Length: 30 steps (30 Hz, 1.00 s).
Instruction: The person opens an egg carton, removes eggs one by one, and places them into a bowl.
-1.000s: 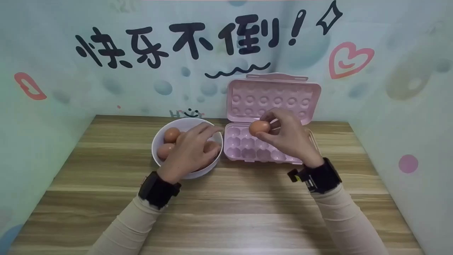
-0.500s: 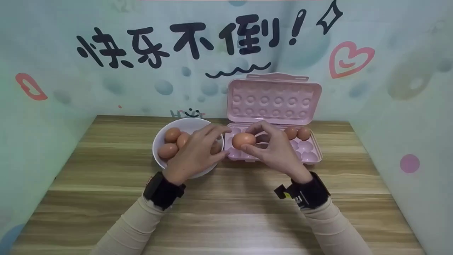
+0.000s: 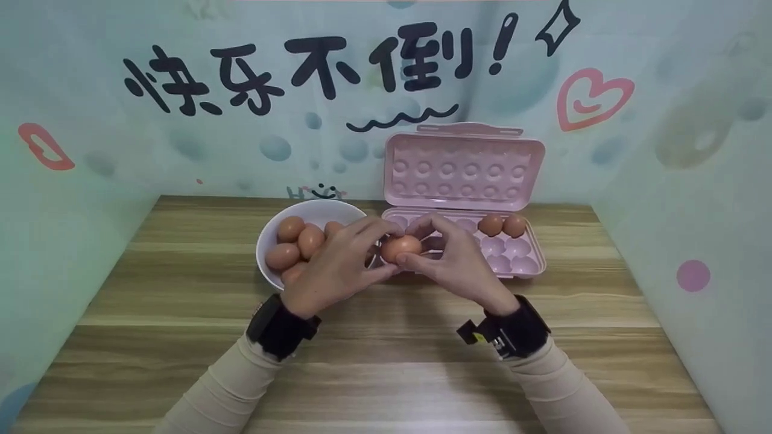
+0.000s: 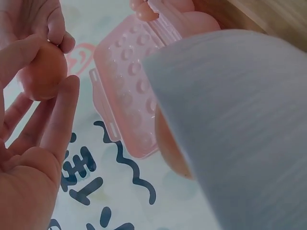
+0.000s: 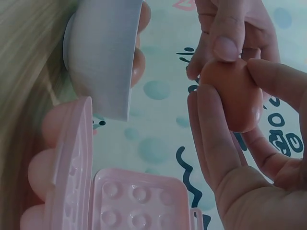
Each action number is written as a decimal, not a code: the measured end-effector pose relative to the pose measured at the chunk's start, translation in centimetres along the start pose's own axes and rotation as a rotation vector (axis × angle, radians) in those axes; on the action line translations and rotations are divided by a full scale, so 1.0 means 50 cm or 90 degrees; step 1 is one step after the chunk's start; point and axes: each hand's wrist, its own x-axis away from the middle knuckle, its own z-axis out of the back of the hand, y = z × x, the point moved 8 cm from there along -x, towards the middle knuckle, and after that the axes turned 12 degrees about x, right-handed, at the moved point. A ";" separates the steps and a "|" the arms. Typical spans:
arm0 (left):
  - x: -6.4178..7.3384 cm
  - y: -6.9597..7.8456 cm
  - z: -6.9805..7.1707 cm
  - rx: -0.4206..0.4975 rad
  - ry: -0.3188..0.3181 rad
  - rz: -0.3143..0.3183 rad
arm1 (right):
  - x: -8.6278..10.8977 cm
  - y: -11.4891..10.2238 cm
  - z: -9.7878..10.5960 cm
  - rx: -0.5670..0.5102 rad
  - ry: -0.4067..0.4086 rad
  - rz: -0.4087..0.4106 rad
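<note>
A brown egg (image 3: 401, 248) is held between both hands, over the left end of the pink egg box (image 3: 517, 248). My right hand (image 3: 458, 263) pinches it from the right with thumb and fingers. From the other side, my left hand (image 3: 335, 262) has its thumb and fingertips on the same egg, as the left wrist view shows with the egg (image 4: 44, 72) between them. Beneath the left hand stands a white bowl (image 3: 262, 247) with several brown eggs (image 3: 283, 256), partly hidden by that hand. Two eggs (image 3: 491, 225) sit in the box's back row at the right.
The egg box's lid (image 3: 464, 172) stands raised against the printed backdrop (image 3: 241, 150). Bowl and box are side by side at the back of the wooden table (image 3: 392, 367). Backdrop walls (image 3: 693, 211) rise on both sides.
My right hand has brought the egg leftward from over the box to the left hand. The left hand has shifted right from over the bowl and now touches the egg too.
</note>
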 end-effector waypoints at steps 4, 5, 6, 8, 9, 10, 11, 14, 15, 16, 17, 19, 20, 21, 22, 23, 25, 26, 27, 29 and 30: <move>0.002 -0.003 0.004 -0.007 -0.003 0.007 | 0.002 -0.003 -0.006 0.005 -0.015 0.008; 0.001 -0.005 0.007 -0.006 -0.007 0.010 | 0.001 -0.003 -0.006 0.009 -0.020 0.012; 0.000 -0.009 0.010 -0.005 -0.012 0.015 | 0.001 -0.004 -0.005 0.013 -0.023 0.017; -0.005 -0.018 0.020 -0.006 -0.019 0.029 | 0.001 -0.005 0.001 0.019 -0.028 0.026; -0.008 -0.024 0.027 -0.003 -0.020 0.038 | 0.001 -0.005 0.006 0.022 -0.026 0.030; -0.010 -0.033 0.035 -0.002 -0.022 0.054 | 0.000 -0.004 0.012 0.026 -0.022 0.032; -0.012 -0.043 0.043 0.004 -0.023 0.071 | 0.000 -0.003 0.019 0.033 -0.015 0.033; -0.016 -0.077 0.069 0.005 -0.024 0.126 | 0.000 0.001 0.041 0.044 0.007 0.030; -0.016 -0.089 0.078 0.008 -0.025 0.149 | -0.001 0.002 0.047 0.044 0.013 0.029; -0.016 -0.102 0.085 0.008 -0.028 0.168 | -0.001 0.003 0.054 0.047 0.018 0.028; -0.015 -0.114 0.093 0.012 -0.032 0.185 | -0.001 0.005 0.059 0.049 0.023 0.026; -0.013 -0.138 0.104 0.013 -0.041 0.218 | -0.001 0.007 0.068 0.050 0.030 0.024; -0.012 -0.149 0.108 0.019 -0.048 0.237 | -0.001 0.009 0.072 0.051 0.032 0.022; -0.010 -0.160 0.111 0.019 -0.054 0.253 | -0.001 0.011 0.076 0.053 0.034 0.020; -0.008 -0.170 0.113 0.020 -0.062 0.268 | -0.001 0.013 0.080 0.058 0.037 0.017; -0.005 -0.180 0.114 0.021 -0.070 0.284 | -0.001 0.015 0.084 0.061 0.040 0.014; 0.000 -0.197 0.114 0.015 -0.088 0.308 | 0.000 0.019 0.092 0.073 0.049 0.009; 0.004 -0.204 0.113 0.011 -0.098 0.318 | 0.000 0.022 0.096 0.077 0.054 0.006; 0.007 -0.211 0.111 0.008 -0.106 0.324 | -0.001 0.025 0.101 0.081 0.059 0.005; 0.013 -0.221 0.107 0.009 -0.123 0.333 | -0.001 0.030 0.111 0.091 0.070 0.000; 0.015 -0.224 0.105 0.009 -0.128 0.333 | -0.001 0.033 0.115 0.093 0.074 -0.004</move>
